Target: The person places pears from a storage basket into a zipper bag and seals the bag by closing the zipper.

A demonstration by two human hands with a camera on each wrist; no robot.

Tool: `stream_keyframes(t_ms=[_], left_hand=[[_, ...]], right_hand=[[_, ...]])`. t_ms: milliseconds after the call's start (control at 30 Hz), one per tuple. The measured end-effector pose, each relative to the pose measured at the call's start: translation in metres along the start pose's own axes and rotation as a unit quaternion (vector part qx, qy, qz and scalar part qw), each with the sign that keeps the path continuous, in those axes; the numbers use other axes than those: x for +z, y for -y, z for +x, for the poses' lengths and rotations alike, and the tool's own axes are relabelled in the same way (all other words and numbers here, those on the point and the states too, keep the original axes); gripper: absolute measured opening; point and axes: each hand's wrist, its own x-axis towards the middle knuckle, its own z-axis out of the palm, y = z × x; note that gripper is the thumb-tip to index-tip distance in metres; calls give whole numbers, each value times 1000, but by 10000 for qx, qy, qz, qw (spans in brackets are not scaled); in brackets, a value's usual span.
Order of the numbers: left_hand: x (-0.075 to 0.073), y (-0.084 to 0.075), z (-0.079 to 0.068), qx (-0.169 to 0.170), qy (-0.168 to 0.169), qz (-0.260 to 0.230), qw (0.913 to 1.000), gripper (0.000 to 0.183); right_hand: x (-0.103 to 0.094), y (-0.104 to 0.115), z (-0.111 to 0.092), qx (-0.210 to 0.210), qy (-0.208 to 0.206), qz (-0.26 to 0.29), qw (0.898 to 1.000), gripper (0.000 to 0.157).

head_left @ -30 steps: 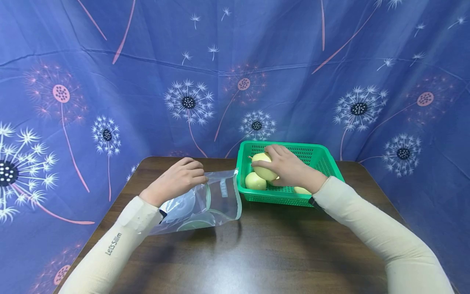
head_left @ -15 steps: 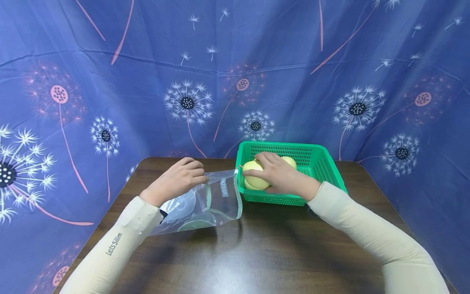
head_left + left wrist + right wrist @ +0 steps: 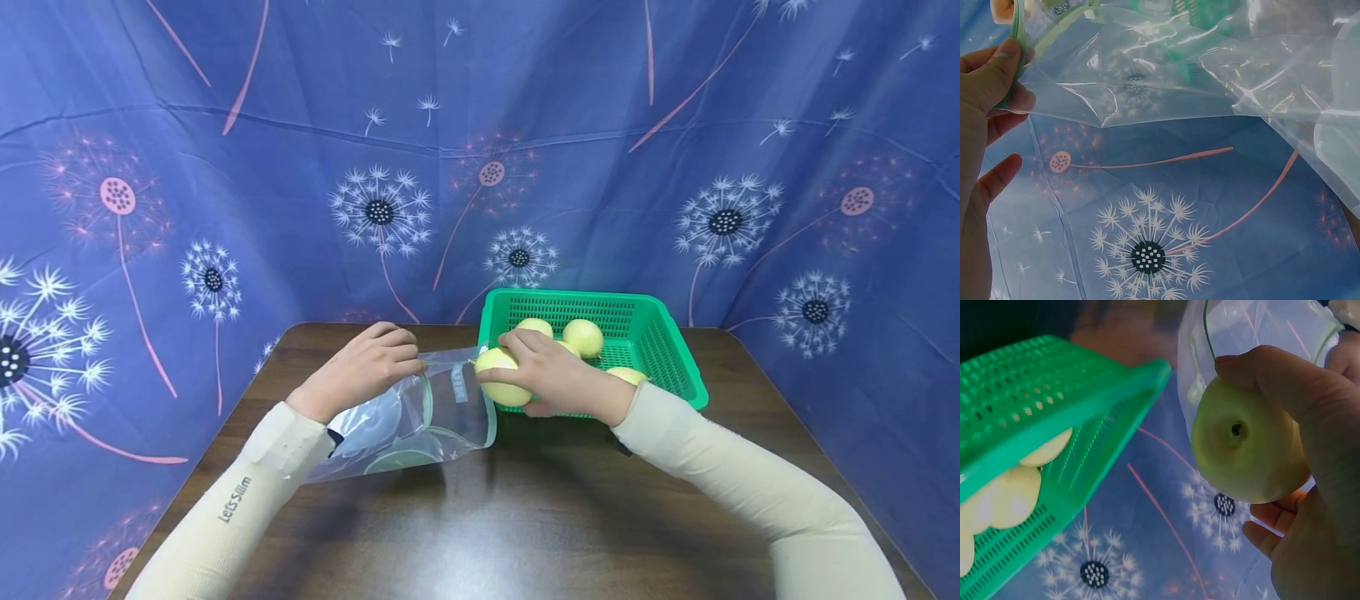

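Note:
My left hand (image 3: 367, 369) pinches the rim of a clear plastic zip bag (image 3: 461, 425), its mouth facing right; in the left wrist view thumb and fingers grip the greenish edge. My right hand (image 3: 558, 375) holds a yellow-green pear (image 3: 501, 377) at the bag's mouth, over the left edge of a green basket (image 3: 682, 358). From the right wrist, the pear's blossom end (image 3: 1236, 430) shows between thumb and fingers, with the bag's opening (image 3: 1260, 325) just beyond. Several more pears (image 3: 583, 338) lie in the basket, some partly behind the right hand.
Both the bag and the basket sit on a dark brown wooden table (image 3: 465, 517). Behind rises a blue cloth (image 3: 600, 208) printed with dandelions, along the table's back and sides. The perforated basket wall (image 3: 1104, 369) stands close beside the right hand.
My right hand has carried the pear left and slightly down, from above the basket to the bag's mouth. More pears in the basket now show. The left hand has stayed on the bag.

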Motion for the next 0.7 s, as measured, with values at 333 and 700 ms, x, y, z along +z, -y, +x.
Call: stream_keyframes(t_ms=[333,700], left_hand=[[0,-1,1,-54,178,57,9998,31],[0,-1,5,39,9,95,9999,29]], right_hand=[[9,13,7,-186,61,169,9997,82],[12,23,15,-273,64,203,9994,78]])
